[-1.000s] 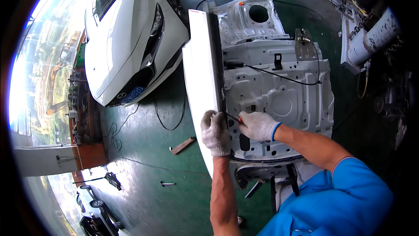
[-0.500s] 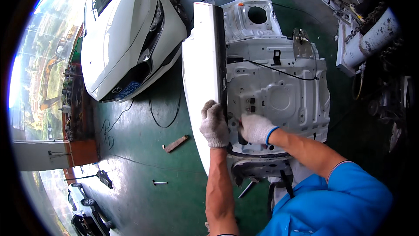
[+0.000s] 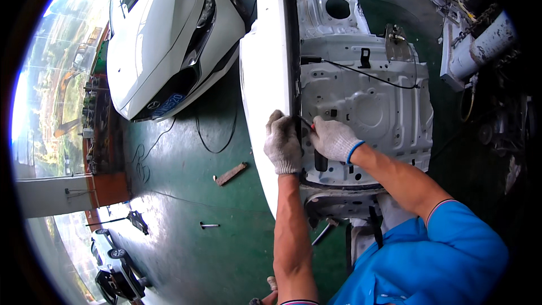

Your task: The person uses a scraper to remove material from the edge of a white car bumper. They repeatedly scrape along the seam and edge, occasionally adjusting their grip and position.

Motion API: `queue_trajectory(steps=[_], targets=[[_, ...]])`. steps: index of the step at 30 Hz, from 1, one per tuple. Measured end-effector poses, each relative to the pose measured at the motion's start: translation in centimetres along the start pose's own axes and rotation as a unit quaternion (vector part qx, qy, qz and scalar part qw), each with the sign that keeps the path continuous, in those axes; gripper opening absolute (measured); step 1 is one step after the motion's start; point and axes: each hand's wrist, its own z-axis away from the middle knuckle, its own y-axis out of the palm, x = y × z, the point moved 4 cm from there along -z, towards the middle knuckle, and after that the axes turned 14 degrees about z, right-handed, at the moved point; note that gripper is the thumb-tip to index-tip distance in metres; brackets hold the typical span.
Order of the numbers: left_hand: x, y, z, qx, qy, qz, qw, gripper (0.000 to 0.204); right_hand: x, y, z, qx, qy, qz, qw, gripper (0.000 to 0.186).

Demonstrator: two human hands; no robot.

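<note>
A: Right grip (image 3: 334, 137): loose, or wrapped round something?

B: Wrapped round a red-handled tool (image 3: 313, 127), inside a pale knit glove with a blue cuff edge. Leaves only a bit of red and a thin dark shaft in sight, slanting up and left toward the black edge strip (image 3: 293, 51)

A: Exact kind of tool?

B: Looks like a screwdriver, but can't say for sure with most of the handle covered. Can't make out whether touching the strip at the tip, either

A: And the left grip (image 3: 283, 144)?

B: Sits just left of the tool, gloved too, with grey stains over the fingers. Bends over the black edge strip and the white outer panel (image 3: 270, 68). Can't tell whether clamped on anything, with fingertips hidden

A: To the right of that strip?

B: A white stamped-metal car body panel (image 3: 370, 110), stretching away beyond both hands. Carries a black cable (image 3: 311, 60) and a black bracket (image 3: 365, 63), and has a large round hole (image 3: 338, 7) at the far end

A: Off to the left?

B: A white car (image 3: 152, 40), front end toward the near side. Nearer, on the green floor (image 3: 186, 203), a brown block (image 3: 230, 174) and a small hammer-like tool (image 3: 209, 225), well apart from both hands
</note>
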Motion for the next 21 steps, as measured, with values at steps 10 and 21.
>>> queue_trajectory(steps=[10,21], targets=[[0.7,0.1,0.7,-0.002,-0.051,0.039,0.998,0.014,0.7,1.8,1.1,0.034,0.064,-0.027,0.997,0.038],[3.0,-0.2,0.6,0.045,-0.157,0.195,0.967,0.016,0.0,3.7,4.2,0.030,0.021,-0.042,0.998,0.034]])
